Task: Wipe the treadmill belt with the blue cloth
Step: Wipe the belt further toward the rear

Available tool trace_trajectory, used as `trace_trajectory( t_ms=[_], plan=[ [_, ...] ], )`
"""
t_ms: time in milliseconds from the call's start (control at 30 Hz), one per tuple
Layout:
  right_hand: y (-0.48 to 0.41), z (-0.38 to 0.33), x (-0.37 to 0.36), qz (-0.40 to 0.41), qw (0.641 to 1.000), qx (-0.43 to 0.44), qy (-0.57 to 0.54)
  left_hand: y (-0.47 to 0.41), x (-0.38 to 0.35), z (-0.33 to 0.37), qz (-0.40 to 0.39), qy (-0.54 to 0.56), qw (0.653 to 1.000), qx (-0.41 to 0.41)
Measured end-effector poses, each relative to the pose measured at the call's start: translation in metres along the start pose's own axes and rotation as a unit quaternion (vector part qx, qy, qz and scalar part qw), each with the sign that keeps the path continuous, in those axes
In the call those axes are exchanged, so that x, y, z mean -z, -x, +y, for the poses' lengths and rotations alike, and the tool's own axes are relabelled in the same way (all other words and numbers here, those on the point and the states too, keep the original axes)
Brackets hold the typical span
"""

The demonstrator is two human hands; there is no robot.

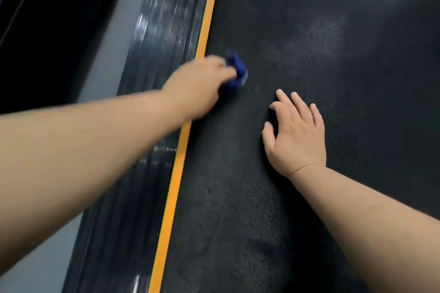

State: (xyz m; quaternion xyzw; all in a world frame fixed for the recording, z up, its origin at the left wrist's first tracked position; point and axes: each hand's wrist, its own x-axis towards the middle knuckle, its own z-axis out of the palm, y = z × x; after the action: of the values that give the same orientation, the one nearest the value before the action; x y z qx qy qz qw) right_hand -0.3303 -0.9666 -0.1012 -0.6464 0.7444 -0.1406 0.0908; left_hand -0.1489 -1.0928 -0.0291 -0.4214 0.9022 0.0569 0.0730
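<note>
The black textured treadmill belt [309,54] fills the middle and right of the head view, with pale dusty patches on it. My left hand [200,85] is blurred and grips a bunched blue cloth [235,71], pressed on the belt just right of the yellow stripe. My right hand [295,131] lies flat on the belt with fingers spread, a little to the right of and nearer than the cloth, holding nothing.
A yellow stripe [185,135] runs along the belt's left edge. Left of it is the ribbed, glossy black side rail [157,38]. Grey floor [104,62] and a dark frame part [35,31] lie further left.
</note>
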Motion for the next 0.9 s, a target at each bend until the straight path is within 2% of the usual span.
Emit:
trace_trajectory(
  t_ms=[67, 133, 233, 333, 400, 467, 533, 633, 900],
  plan=[
    [0.001, 0.002, 0.0, -0.002, 1.0, 0.0, 0.003, -0.036, 0.003, 0.0, -0.012, -0.001, 0.997, 0.079],
    [0.001, 0.002, -0.001, -0.006, 1.0, 0.001, -0.001, -0.032, -0.002, 0.007, -0.027, -0.035, 0.996, 0.082],
    [0.001, 0.002, 0.002, -0.01, 1.0, -0.002, -0.003, 0.032, -0.017, 0.018, -0.015, -0.03, 0.999, 0.016],
    [0.0, 0.002, 0.003, -0.015, 1.0, -0.001, -0.009, 0.111, -0.018, 0.038, -0.086, 0.029, 0.992, -0.086],
    [0.001, 0.002, 0.003, -0.007, 1.0, -0.003, -0.01, 0.131, -0.019, 0.039, -0.127, 0.025, 0.984, -0.122],
    [0.001, 0.0, 0.002, 0.0, 1.0, -0.004, -0.011, 0.106, -0.01, 0.033, -0.081, 0.033, 0.989, -0.117],
    [0.001, 0.0, 0.001, -0.004, 1.0, -0.002, -0.013, 0.058, -0.004, 0.026, -0.02, 0.038, 0.998, -0.043],
    [0.001, 0.002, -0.001, -0.006, 1.0, 0.001, -0.016, 0.023, -0.017, 0.023, -0.046, 0.039, 0.998, 0.008],
    [0.001, 0.004, 0.0, -0.005, 0.999, 0.004, -0.032, 0.121, -0.037, 0.055, -0.025, 0.117, 0.991, -0.068]
  ],
)
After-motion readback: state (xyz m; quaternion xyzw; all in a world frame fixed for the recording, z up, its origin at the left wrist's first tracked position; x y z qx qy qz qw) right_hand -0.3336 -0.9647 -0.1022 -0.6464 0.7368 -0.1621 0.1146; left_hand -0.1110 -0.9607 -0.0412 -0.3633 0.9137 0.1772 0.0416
